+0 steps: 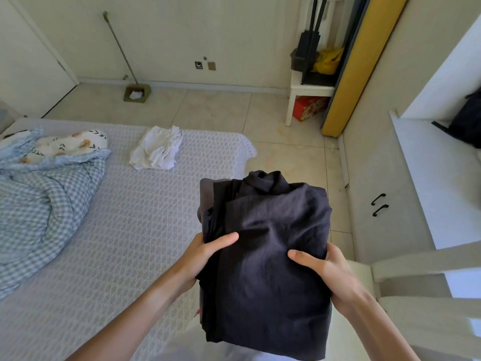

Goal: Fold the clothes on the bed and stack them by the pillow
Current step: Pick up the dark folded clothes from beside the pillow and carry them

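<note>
You hold a folded stack of dark clothes [270,256] in the lower middle of the frame, lifted above the near edge of the bed [135,230]. Your left hand [205,256] grips the left side of the stack: the thumb lies flat on top of the cloth and points to the right, and the other fingers go under the stack, so you cannot see how they lie. Your right hand [322,272] grips the right side in the same way, with the thumb on top pointing to the left and the other fingers hidden behind the edge of the cloth. The two thumbs are apart, with dark cloth between them. The stack has several layers, which show at its left edge, and a rumpled collar part sticks up at the far end.

On the bed, in the upper middle of the frame, lies a white crumpled garment [157,149], not folded. At the left of the frame lies a blue checked blanket [44,204], and just beyond it a pillow with a leaf pattern [70,144]. The white garment is near the pillow but not touching it.

On the floor by the far wall stands a dustpan with a long handle [136,93]. In the upper right is a white stool [309,97] with a red box [309,108] under it.
</note>
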